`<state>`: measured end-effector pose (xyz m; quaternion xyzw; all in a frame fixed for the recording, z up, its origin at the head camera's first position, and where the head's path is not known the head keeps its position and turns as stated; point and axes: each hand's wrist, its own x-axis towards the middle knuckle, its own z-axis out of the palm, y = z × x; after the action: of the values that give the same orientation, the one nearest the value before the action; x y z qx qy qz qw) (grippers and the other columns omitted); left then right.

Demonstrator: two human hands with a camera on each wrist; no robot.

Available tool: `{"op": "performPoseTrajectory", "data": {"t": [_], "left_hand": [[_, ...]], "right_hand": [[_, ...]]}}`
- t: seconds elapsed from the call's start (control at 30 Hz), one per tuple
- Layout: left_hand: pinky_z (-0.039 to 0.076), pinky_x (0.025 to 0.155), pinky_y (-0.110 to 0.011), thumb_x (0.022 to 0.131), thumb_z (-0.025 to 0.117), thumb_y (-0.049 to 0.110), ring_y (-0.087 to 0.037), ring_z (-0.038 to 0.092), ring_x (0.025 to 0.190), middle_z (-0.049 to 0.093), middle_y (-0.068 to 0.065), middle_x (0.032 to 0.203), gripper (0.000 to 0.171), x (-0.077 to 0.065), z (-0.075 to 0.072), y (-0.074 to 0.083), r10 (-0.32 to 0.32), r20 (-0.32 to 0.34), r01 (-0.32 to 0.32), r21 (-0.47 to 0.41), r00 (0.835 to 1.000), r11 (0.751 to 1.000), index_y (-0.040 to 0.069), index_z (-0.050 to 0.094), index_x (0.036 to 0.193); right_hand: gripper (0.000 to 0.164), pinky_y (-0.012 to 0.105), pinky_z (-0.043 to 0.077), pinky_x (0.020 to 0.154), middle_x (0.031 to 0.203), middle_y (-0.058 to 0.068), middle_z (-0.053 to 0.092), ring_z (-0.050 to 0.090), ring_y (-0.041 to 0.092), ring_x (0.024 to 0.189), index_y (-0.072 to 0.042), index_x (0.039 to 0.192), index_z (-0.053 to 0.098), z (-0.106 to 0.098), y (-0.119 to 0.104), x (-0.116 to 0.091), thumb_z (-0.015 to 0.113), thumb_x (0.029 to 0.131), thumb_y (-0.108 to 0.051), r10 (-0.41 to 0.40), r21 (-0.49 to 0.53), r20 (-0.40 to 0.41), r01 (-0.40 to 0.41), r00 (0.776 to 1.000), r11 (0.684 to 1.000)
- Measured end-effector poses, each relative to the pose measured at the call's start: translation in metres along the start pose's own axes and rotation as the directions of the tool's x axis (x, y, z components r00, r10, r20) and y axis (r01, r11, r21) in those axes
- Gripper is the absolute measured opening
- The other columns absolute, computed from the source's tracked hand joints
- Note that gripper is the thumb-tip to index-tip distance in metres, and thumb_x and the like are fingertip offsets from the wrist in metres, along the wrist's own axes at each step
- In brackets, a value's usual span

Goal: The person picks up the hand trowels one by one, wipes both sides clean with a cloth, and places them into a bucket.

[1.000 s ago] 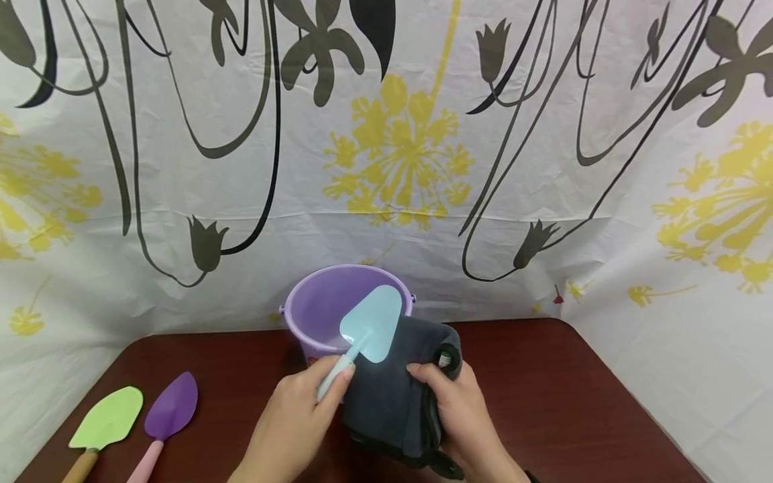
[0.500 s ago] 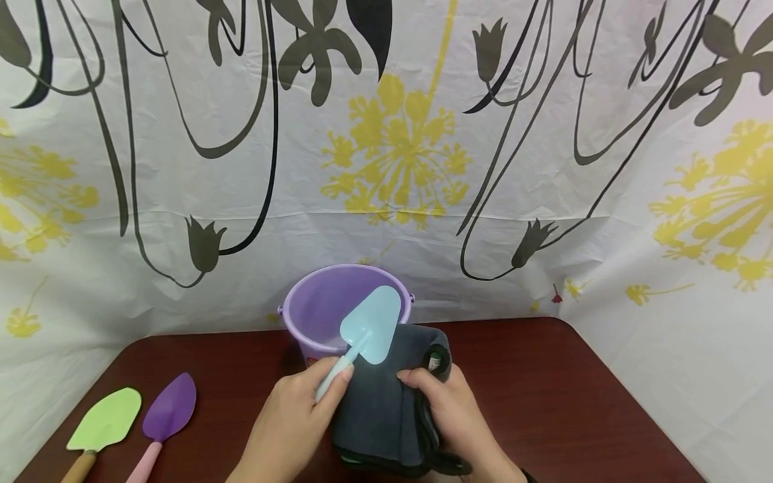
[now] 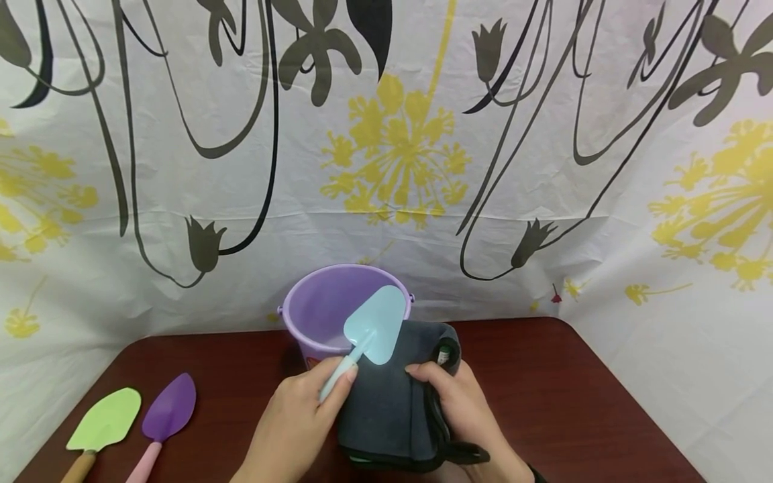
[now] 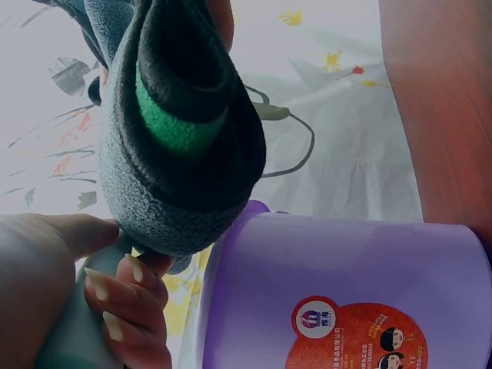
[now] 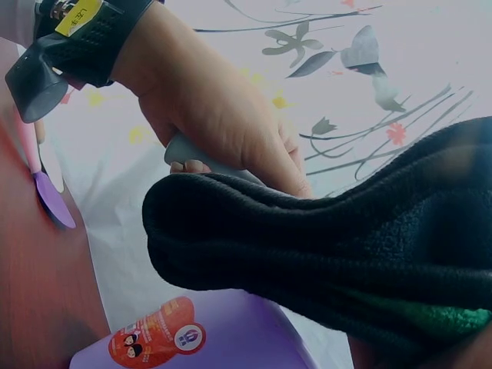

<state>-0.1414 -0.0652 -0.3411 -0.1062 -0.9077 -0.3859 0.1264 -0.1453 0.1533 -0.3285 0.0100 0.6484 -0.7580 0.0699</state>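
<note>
My left hand [image 3: 292, 422] grips the handle of a light blue garden trowel [image 3: 379, 322], its blade tilted up toward the far side. A folded dark grey cloth [image 3: 382, 412] with black edging is held in my right hand [image 3: 468, 412], thumb on top. The cloth overlaps the lower right part of the blade in the head view. Green lining [image 4: 181, 127] shows inside its folds in the left wrist view. Both things are above the table, in front of a purple bucket [image 3: 311, 312]. In the right wrist view the cloth [image 5: 231, 231] hides most of the trowel.
A green trowel [image 3: 109, 416] with a wooden handle and a purple trowel [image 3: 171, 406] with a pink handle lie at the left on the dark red table [image 3: 555, 389]. Behind the table hangs a white flowered sheet [image 3: 398, 248]. A red sticker [image 4: 361, 338] marks the bucket.
The cloth slid left and down over about the first half second, then came back right and up. Its black loop now sticks out to the right. The trowel has shifted slightly right.
</note>
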Motion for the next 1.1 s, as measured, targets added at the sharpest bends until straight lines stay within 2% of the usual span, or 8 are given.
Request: {"op": "performPoseTrajectory", "data": {"t": [0.33,0.53,0.67,0.8,0.9,1.1], "left_hand": [[0.037,0.060,-0.021,0.099,0.061,0.047,-0.001,0.037,0.057,0.032,0.013,0.060,0.012,0.000,0.000,0.000,0.009,0.005,-0.009,-0.029,1.000,1.000,0.039,0.059,0.091],[0.038,0.061,-0.021,0.098,0.062,0.046,-0.002,0.038,0.057,0.033,0.011,0.060,0.012,0.000,-0.001,0.001,-0.014,0.027,0.015,-0.031,1.000,0.999,0.038,0.060,0.091],[0.038,0.061,-0.022,0.099,0.060,0.048,-0.001,0.039,0.057,0.037,0.013,0.060,0.018,0.000,-0.002,0.001,-0.014,0.048,0.015,-0.033,0.999,0.999,0.037,0.058,0.085],[0.037,0.059,-0.021,0.099,0.060,0.047,-0.001,0.038,0.056,0.036,0.013,0.059,0.025,0.001,-0.001,0.001,0.000,0.069,0.002,-0.029,0.998,1.000,0.035,0.053,0.079],[0.036,0.057,-0.021,0.099,0.060,0.048,0.000,0.035,0.055,0.032,0.013,0.058,0.028,0.001,0.000,0.000,0.007,0.099,-0.003,-0.042,0.995,0.999,0.033,0.051,0.077],[0.035,0.056,-0.020,0.099,0.060,0.049,0.001,0.033,0.055,0.031,0.014,0.059,0.029,0.001,0.000,0.000,0.015,0.138,-0.002,-0.088,0.990,0.996,0.032,0.052,0.076]], "right_hand": [[0.038,0.036,0.059,0.084,0.100,0.001,0.070,0.072,0.016,0.088,-0.001,0.129,0.054,0.000,-0.002,-0.003,0.061,0.095,-0.016,0.002,0.006,-0.056,-0.002,0.998,1.000],[0.038,0.038,0.059,0.083,0.099,0.001,0.071,0.073,0.018,0.086,-0.001,0.128,0.056,-0.002,-0.004,-0.002,0.062,0.094,-0.017,-0.023,-0.019,-0.111,0.021,0.994,1.000],[0.037,0.040,0.059,0.083,0.098,0.002,0.071,0.073,0.019,0.085,-0.002,0.128,0.054,-0.004,-0.008,-0.002,0.061,0.095,-0.016,-0.024,0.025,-0.128,0.028,0.991,0.999],[0.032,0.041,0.059,0.081,0.096,0.002,0.070,0.073,0.019,0.083,-0.002,0.123,0.055,-0.009,-0.013,-0.003,0.061,0.095,-0.015,-0.054,0.043,-0.175,0.063,0.983,0.997],[0.031,0.041,0.060,0.082,0.099,0.002,0.070,0.074,0.020,0.085,-0.001,0.125,0.055,-0.013,-0.016,-0.004,0.060,0.097,-0.014,-0.094,0.018,-0.200,0.100,0.975,0.995],[0.032,0.043,0.060,0.084,0.101,0.001,0.069,0.074,0.020,0.087,-0.004,0.128,0.051,-0.020,-0.021,-0.007,0.058,0.100,-0.016,-0.131,0.045,-0.202,0.143,0.970,0.989]]}}
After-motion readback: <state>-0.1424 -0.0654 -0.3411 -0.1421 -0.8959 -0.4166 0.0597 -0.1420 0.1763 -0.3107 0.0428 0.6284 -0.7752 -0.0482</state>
